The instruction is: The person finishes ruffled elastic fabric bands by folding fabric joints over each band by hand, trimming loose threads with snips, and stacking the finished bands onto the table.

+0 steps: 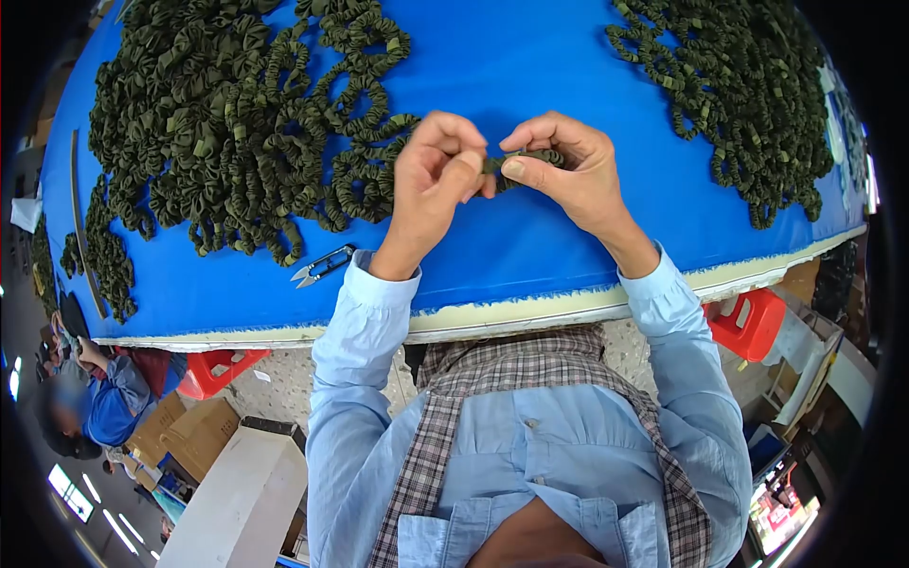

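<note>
Between my two hands, above the blue table, is a dark green scrunchie. My left hand pinches its near end with thumb and fingers. At the other end, my right hand grips it between thumb and curled fingers, and part of the band shows past the fingertips. A big heap of similar green scrunchies lies to the left, its edge close to my left hand. Thread snips rest on the table beside my left wrist, blades pointing left.
A second heap of green scrunchies lies at the right. The blue tabletop ends at a frayed front edge. A long thin strip lies at far left. Red stools stand below the edge. Another person sits at lower left near cardboard boxes.
</note>
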Tool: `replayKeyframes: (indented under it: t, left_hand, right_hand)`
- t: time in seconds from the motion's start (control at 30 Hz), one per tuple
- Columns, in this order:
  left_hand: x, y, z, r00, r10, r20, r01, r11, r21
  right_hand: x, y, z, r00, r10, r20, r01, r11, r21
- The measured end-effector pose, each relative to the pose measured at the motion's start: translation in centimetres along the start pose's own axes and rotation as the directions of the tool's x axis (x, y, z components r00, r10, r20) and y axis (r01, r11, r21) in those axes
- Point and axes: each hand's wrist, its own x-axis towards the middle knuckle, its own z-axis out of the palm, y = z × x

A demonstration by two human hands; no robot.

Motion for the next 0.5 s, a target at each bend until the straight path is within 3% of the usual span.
replayKeyframes:
  t: [0.07, 0.27, 0.4, 0.5]
  left_hand:
    - [-0.02, -0.08, 0.27, 1.0, 0.008, 0.019, -0.01, 0.989, 0.147]
    - [-0.1, 0.32, 0.45, 0.997, -0.054, -0.056, 0.064, 0.978, 0.198]
    - [-0.23, -0.13, -0.01, 0.985, -0.123, -0.121, 0.124, 0.992, 0.001]
    - [-0.43, -0.1, -0.09, 0.978, -0.181, -0.104, 0.172, 0.981, -0.085]
  right_hand:
    - [0.13, -0.15, 0.09, 1.0, -0.014, -0.021, 0.015, 1.0, 0.008]
    - [0.1, -0.65, 0.34, 0.999, 0.003, -0.033, 0.001, 0.993, 0.119]
    - [0.12, 0.24, 0.3, 0.996, -0.087, 0.017, 0.087, 0.996, -0.018]
    - [-0.19, 0.08, 0.59, 0.998, -0.069, 0.001, 0.069, 0.996, -0.06]
